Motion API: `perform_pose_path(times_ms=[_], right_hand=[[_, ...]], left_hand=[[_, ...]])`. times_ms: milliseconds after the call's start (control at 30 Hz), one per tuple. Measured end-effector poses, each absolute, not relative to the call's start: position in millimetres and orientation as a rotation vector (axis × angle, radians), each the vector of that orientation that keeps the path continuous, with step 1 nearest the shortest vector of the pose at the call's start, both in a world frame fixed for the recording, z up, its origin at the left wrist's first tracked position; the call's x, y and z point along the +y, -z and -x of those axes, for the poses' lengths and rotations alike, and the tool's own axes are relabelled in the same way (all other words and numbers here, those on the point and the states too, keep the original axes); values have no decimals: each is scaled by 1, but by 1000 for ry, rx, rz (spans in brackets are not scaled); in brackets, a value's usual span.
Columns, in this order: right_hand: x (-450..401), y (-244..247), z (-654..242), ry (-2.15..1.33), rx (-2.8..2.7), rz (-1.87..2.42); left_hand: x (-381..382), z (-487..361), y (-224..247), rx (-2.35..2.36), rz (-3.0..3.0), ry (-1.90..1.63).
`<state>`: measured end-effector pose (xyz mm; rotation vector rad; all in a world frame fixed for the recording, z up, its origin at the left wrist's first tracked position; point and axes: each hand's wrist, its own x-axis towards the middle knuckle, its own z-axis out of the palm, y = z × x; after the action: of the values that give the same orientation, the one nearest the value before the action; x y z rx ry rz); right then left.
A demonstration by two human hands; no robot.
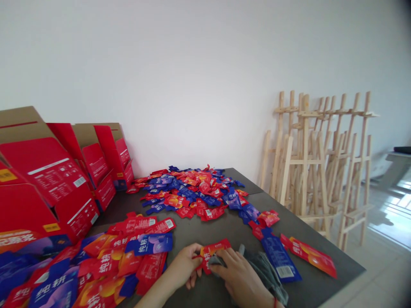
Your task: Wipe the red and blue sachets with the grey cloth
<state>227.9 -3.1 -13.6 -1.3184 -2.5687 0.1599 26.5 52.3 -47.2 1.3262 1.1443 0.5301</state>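
Note:
My left hand (188,266) pinches one end of a red pouch (207,252) with white characters and an orange print. Against the pouch's face, my right hand (236,271) presses a bunched grey cloth (268,273), its fingers closed over part of it. The rest of the cloth trails to the right under the wrist. Beside the left forearm lies a heap of red and blue pouches, with a blue pouch (150,244) on top. Right of the cloth are a flat blue pouch (278,256) and a red pouch (313,256).
A large pile of red and blue pouches (189,192) covers the far part of the dark table (189,229). Several open red cartons (78,214) stand along the left. Wooden easels (305,162) lean beyond the table's right edge, before a white wall (199,85).

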Motion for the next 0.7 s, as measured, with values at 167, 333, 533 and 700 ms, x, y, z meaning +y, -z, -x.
perform_pose_path(times_ms=[167,333,533,700], right_hand=[[4,18,-240,-165,-2472,1503],[12,18,-257,-101,-2323,1708],[16,10,-253,-36,-2219,1805],[4,3,-214,-160,-2411,1438]], left_hand=[[52,-27,44,1159,-1322,-532],[49,-28,37,1166,-1304,-518],[50,-29,37,1163,-1273,-521],[50,-28,40,1139,-1262,-535]])
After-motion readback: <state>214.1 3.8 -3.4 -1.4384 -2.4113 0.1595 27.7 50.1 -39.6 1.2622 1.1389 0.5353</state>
